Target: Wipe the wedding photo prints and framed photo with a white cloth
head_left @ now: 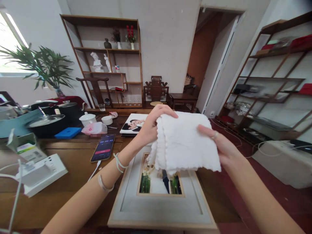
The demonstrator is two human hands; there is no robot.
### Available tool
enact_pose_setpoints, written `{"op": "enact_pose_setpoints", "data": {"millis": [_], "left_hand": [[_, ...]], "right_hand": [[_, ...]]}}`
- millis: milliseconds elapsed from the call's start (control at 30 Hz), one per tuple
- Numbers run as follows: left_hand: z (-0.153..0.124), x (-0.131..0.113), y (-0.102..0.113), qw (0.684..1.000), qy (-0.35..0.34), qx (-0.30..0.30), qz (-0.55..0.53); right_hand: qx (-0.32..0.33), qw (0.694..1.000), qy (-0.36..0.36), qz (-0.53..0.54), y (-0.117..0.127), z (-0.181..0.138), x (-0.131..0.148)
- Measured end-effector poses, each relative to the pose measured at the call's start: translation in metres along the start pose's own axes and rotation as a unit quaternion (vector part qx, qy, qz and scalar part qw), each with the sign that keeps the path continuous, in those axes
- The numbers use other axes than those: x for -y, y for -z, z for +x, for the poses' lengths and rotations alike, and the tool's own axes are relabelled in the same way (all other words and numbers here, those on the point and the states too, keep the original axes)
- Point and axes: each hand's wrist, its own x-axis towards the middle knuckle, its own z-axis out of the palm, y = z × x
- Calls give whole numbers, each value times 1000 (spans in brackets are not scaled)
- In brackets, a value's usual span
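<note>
A folded white cloth with scalloped edges is held up between both hands. My left hand is closed on its upper left side, with the fingers over the top edge. On the right side, my right hand pinches the cloth, thumb on the near face and the other fingers hidden behind. Below it, a light-framed picture lies flat on the wooden table, and the cloth hides its upper part. The photo inside shows a dark tie-like shape, pale clothing and greenery.
A phone running a timer lies left of the picture, near a white power strip and an opened box. Behind are a photo book, a blue box, a lidded white bowl and pots. Shelves stand at right.
</note>
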Motion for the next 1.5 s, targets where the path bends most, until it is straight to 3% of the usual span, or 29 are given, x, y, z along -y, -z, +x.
{"op": "enact_pose_setpoints", "data": {"millis": [200,333,400,500,567,833,900,967,1100,1167,1367,1500], "left_hand": [[-4,20,4,979,149,18,-141],[-6,11,7,992,88,36,-88],[-7,6,9,993,62,49,-88],[-7,5,12,978,85,57,-183],[-7,7,12,965,101,59,-234],[-6,2,12,998,49,22,-45],[-7,5,10,993,87,22,-80],[-10,10,6,972,175,10,-159],[-26,16,-4,882,338,21,-328],[-35,14,-10,868,363,36,-337],[-51,1,-20,902,380,-8,-206],[-54,-7,-18,944,304,7,-130]], "right_hand": [[38,999,-23,6,-7,-5,-1],[26,1000,5,-6,-10,-14,3],[13,998,57,-34,-9,-18,4],[-19,976,168,-136,-7,-20,4],[-31,963,202,-175,-7,-18,4],[38,995,83,-33,-9,-14,5],[23,998,52,-3,-10,-11,2],[-13,999,39,35,-11,-9,-2],[-96,987,97,79,-13,-3,-10],[-118,982,126,78,-13,-2,-14],[9,998,6,56,-11,-12,-23],[26,999,26,6,-13,-23,-25]]}}
